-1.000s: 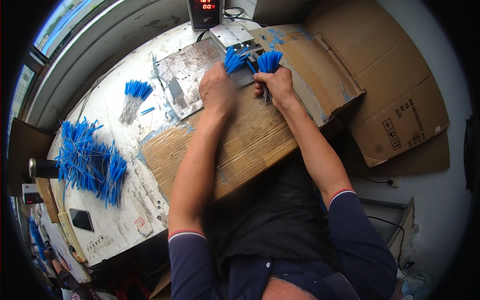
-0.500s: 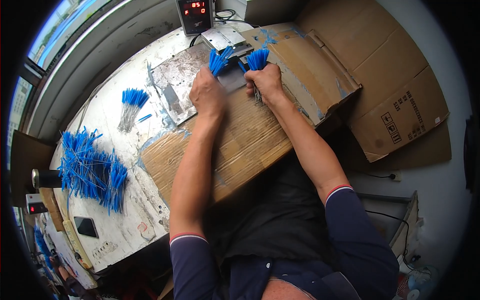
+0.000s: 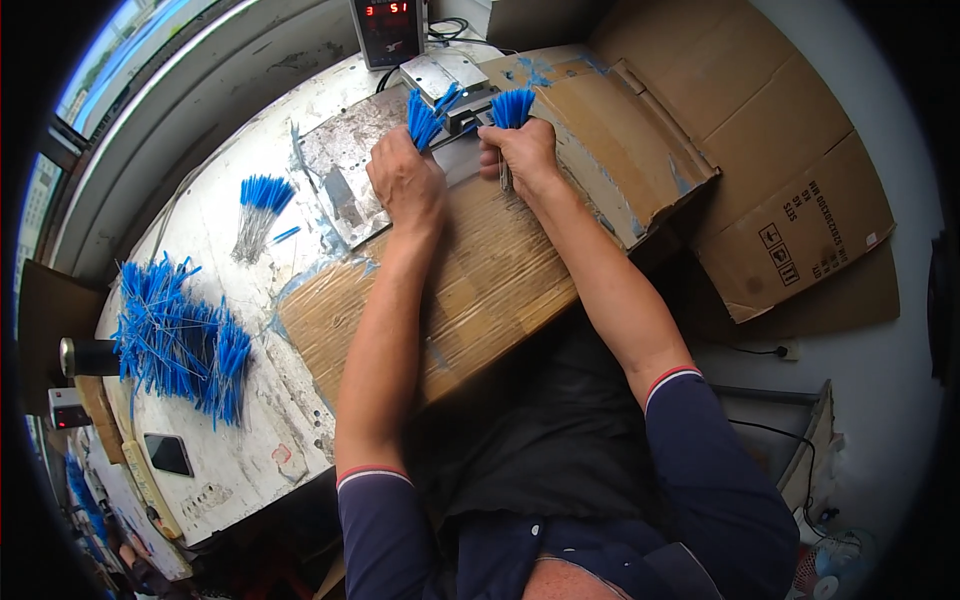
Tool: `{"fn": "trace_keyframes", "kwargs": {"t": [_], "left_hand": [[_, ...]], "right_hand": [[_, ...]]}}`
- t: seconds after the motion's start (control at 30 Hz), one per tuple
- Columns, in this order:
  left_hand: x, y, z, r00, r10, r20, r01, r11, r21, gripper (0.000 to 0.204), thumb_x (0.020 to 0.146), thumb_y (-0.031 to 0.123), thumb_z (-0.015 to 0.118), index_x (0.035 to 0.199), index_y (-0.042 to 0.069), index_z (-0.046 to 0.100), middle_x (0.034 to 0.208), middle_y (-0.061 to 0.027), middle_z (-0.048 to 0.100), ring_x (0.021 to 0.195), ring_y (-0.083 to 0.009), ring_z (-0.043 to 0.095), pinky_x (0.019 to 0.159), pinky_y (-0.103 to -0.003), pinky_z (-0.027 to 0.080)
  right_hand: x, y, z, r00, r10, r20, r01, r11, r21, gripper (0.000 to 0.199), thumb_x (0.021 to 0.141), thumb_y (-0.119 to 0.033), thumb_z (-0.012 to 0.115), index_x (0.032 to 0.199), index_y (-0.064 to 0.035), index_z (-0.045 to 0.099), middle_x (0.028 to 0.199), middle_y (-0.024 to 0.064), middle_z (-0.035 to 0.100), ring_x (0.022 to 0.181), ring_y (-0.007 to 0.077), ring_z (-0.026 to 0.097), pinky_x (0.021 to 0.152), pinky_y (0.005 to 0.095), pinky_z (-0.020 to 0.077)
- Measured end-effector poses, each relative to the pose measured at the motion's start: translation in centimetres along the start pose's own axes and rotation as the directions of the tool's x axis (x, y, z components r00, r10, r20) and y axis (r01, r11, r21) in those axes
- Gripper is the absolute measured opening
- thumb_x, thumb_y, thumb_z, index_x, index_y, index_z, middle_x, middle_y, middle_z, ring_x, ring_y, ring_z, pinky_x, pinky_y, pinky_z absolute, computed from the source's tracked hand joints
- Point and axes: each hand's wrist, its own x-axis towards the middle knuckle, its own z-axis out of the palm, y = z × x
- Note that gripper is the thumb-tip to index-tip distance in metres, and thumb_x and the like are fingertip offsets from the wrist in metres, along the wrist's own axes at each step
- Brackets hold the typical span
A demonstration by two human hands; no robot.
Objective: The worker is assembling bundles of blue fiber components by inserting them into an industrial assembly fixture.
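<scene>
My left hand [image 3: 405, 185] is closed round a bunch of blue-tipped wires [image 3: 424, 120], their blue ends fanning out above the fingers. Close beside it on the right, my right hand [image 3: 524, 155] grips a second bundle of blue-tipped wires [image 3: 512, 107], with thin bare leads hanging below the fist. Between the two hands, a single blue piece reaches toward the small metal fixture [image 3: 445, 75]; which fingers hold it I cannot tell. Both hands are just in front of that fixture, over the metal plate and the cardboard-covered table edge [image 3: 470, 300].
A counter box with red digits [image 3: 388, 35] stands behind the fixture. On the white table lie a neat bundle of blue-tipped wires [image 3: 262, 215], a large tangled pile [image 3: 185, 340] and a phone [image 3: 169, 455]. Opened cardboard [image 3: 790, 150] rises at right. Another person's hand shows at lower left.
My left hand has shifted slightly left, and my right hand a little left and up. Both still hold their bundles. The red digits on the counter box differ.
</scene>
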Motion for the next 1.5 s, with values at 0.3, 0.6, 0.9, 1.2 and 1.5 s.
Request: {"fn": "trace_keyframes", "kwargs": {"t": [0.3,0.6,0.9,1.2,1.5], "left_hand": [[-0.3,0.3,-0.2,0.951,-0.129,0.282,0.127,0.992,0.022,0.014,0.086,0.01,0.065,0.096,0.004,0.057,0.083,-0.0222,0.067,0.081,-0.0441,0.066,0.073,-0.054,0.049],[-0.4,0.4,-0.5,0.935,-0.101,0.341,0.102,0.995,0.014,0.012,0.085,0.008,0.062,0.097,0.004,0.061,0.085,-0.0212,0.067,0.082,-0.0418,0.067,0.074,-0.051,0.051],[-0.7,0.5,-0.2,0.953,-0.104,0.285,0.078,0.992,0.103,0.007,0.086,0.005,0.06,0.093,0.003,0.058,0.087,-0.0203,0.066,0.082,-0.0395,0.066,0.073,-0.051,0.051],[-0.2,0.0,0.0,0.982,-0.126,0.142,0.116,0.99,0.077,0.012,0.084,0.003,0.062,0.095,0.003,0.057,0.088,-0.0167,0.066,0.09,-0.0374,0.064,0.078,-0.049,0.049],[-0.3,0.3,-0.2,0.978,-0.046,0.206,0.046,0.999,0.002,0.012,0.085,0.007,0.063,0.094,0.002,0.057,0.085,-0.0203,0.066,0.083,-0.0416,0.063,0.075,-0.053,0.047]], "right_hand": [[-1.0,0.9,-1.6,0.997,-0.026,0.069,0.001,0.944,0.331,0.012,0.079,-0.001,0.076,0.081,0.0025,0.065,0.072,0.0116,0.067,0.053,0.0206,0.066,0.047,0.0338,0.0589],[-1.6,0.8,-2.0,0.993,-0.004,0.12,-0.021,0.978,0.208,0.011,0.079,0.002,0.074,0.08,-0.0003,0.063,0.068,0.0089,0.066,0.053,0.0176,0.065,0.046,0.0299,0.0565],[-1.0,0.7,-1.1,0.998,-0.062,0.025,0.062,0.998,0.005,0.009,0.074,0.004,0.069,0.068,0.0033,0.062,0.06,0.0107,0.064,0.046,0.0183,0.063,0.04,0.0313,0.0524],[0.2,0.5,0.1,0.998,-0.059,-0.034,0.055,0.99,-0.127,0.009,0.075,0.002,0.073,0.074,0.0009,0.064,0.065,0.0103,0.065,0.049,0.0177,0.063,0.044,0.0306,0.0535],[-0.6,0.3,-1.1,0.999,0.018,0.037,-0.022,0.995,0.095,0.011,0.078,-0.003,0.072,0.082,0.004,0.066,0.068,0.0128,0.067,0.051,0.0211,0.067,0.044,0.0336,0.0566]]}}
